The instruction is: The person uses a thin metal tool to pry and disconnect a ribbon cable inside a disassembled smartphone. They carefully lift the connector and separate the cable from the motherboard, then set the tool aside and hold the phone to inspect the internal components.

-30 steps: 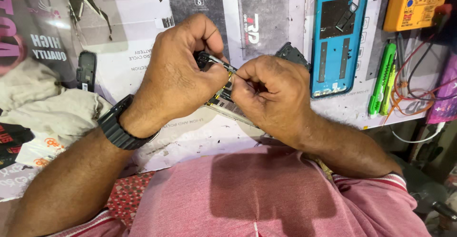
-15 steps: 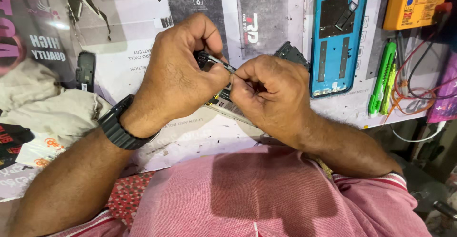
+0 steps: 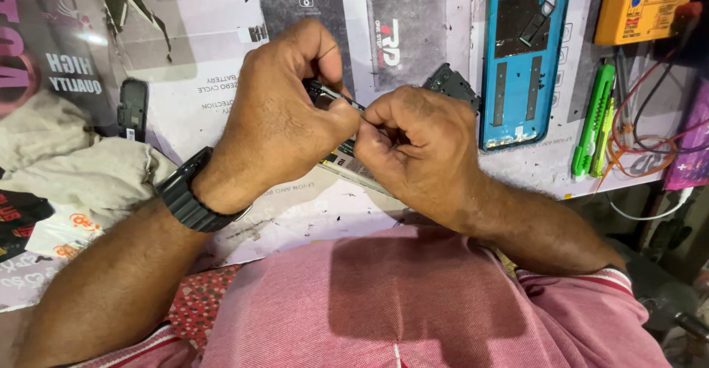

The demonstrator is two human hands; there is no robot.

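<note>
My left hand point(image 3: 284, 120), with a black watch on its wrist, is closed around a small dark part point(image 3: 319, 91) at the middle of the bench. My right hand point(image 3: 421, 146) pinches a thin metal tool point(image 3: 346, 102) whose tip meets that part. Under both hands lies a flat silvery phone piece point(image 3: 351, 167), mostly hidden by my fingers. A blue phone frame point(image 3: 523, 58) lies just right of my right hand.
A yellow multimeter point(image 3: 641, 4) with red and black leads point(image 3: 641, 128) sits at the far right, beside a green utility knife point(image 3: 593, 120). A small black part point(image 3: 133, 108) and a crumpled cloth point(image 3: 81, 172) lie at left. Printed paper point(image 3: 221, 50) covers the bench.
Both hands have stayed together in the same spot; only slight shifts of the fingers and the tool show.
</note>
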